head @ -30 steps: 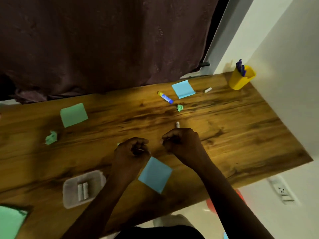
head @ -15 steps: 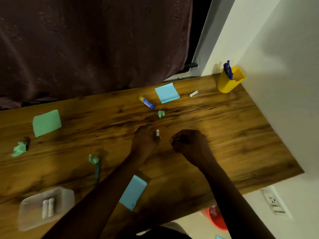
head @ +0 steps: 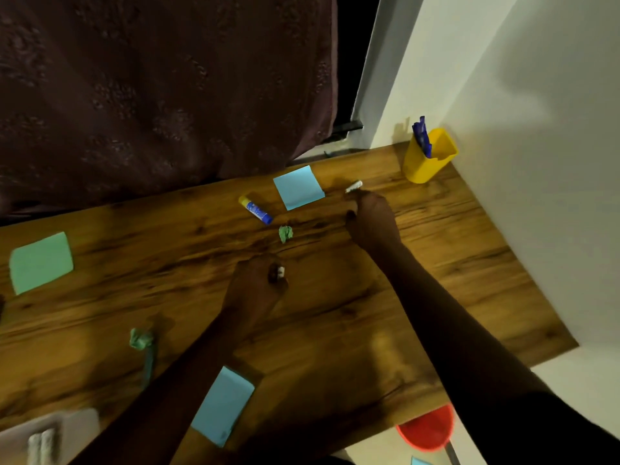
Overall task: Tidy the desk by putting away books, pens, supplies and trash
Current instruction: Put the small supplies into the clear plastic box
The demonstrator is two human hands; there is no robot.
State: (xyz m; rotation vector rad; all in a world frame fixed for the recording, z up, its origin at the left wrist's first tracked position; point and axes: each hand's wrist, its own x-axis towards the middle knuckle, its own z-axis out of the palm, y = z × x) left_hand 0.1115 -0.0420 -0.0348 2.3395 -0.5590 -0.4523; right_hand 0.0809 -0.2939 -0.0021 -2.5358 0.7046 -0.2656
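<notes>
- The desk is a dark-grained wooden top, pushed into a corner where a pale wall runs along its right side.
- Behind it hangs a heavy maroon curtain, with a grey frame edge just right of it.
- In the far right corner stands a yellow pen cup holding blue pens.
- The right hand reaches far across, fingertips touching a small white stub lying near the back edge; the fingers are pinched narrow at it, though whether it is gripped I cannot tell.
- The left hand is curled closed around a small white piece at mid-desk.
- Between the hands lie a blue sticky pad, a glue stick and a crumpled green scrap.
- Far left sits a green sticky pad; nearer, another green crumple and a second blue pad under the left forearm.
- At the near left corner a clear tray holds two white sticks.
- A red bin shows on the floor below the desk edge.
</notes>
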